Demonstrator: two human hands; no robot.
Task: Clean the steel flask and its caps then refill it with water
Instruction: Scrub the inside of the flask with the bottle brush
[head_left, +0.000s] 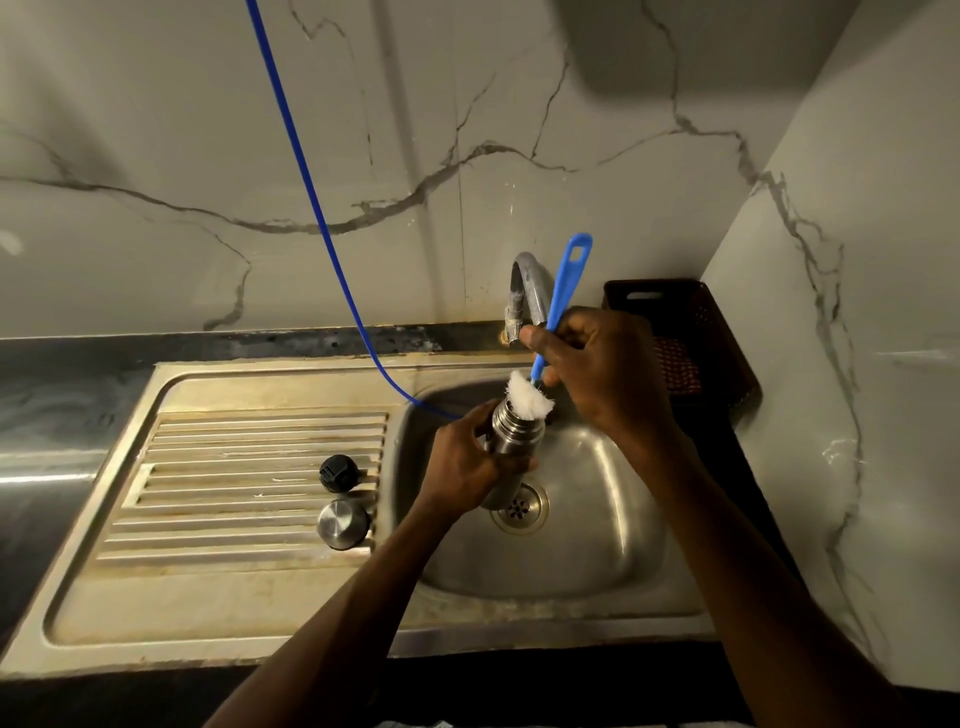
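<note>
The steel flask (511, 441) is held upright over the sink bowl (597, 530), with my left hand (462, 467) wrapped around its body. My right hand (602, 369) grips the blue handle of a bottle brush (563, 296). The brush's white bristles (527, 400) sit at the flask's open mouth, partly inside it. On the ribbed drainboard (234, 483) to the left stand two caps: a black inner cap (337, 472) and, nearer to me, a steel outer cap (344, 524).
A curved steel tap (527, 291) rises behind the flask. A thin blue hose (311, 208) hangs from above into the bowl. A dark slotted basket (685, 338) sits in the right corner against the marble wall. The drain (519, 508) lies below the flask.
</note>
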